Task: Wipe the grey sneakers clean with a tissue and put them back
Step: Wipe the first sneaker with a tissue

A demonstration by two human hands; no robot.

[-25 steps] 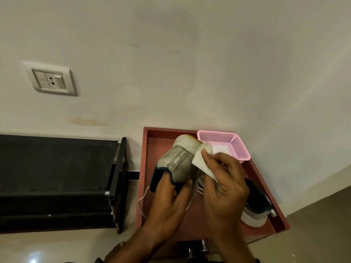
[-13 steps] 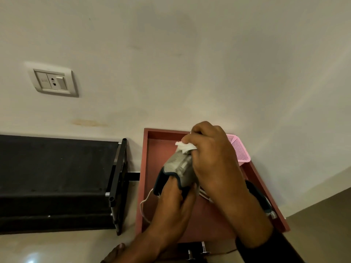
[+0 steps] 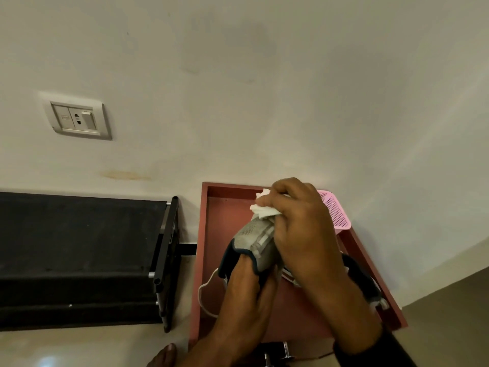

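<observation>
Head cam only, so that's all I had. Left hand was under the heel end of the grey sneaker, fingers wrapped up around the dark collar, grip clamped on the shoe and holding it in the air above the red-brown tray. Sneaker pointed away from me, toe up and toward the wall. Right hand sat over the toe end, grip closed on a crumpled white tissue and pressing it onto the front of the shoe; a bit of tissue stuck out past the knuckles on the left side. I couldn't see the toe itself, the hand and tissue covered it. A white lace hung in a loop from the held shoe down over the tray floor. Second sneaker lay in the tray on the right, mostly hidden behind the right forearm, dark collar and a bit of white sole showing. Pink mesh basket stood in the tray's far right corner, partly behind the right hand. Dark sleeve on the right wrist. Black rack sat left of the tray, against the wall, with a wall socket plate above it.
</observation>
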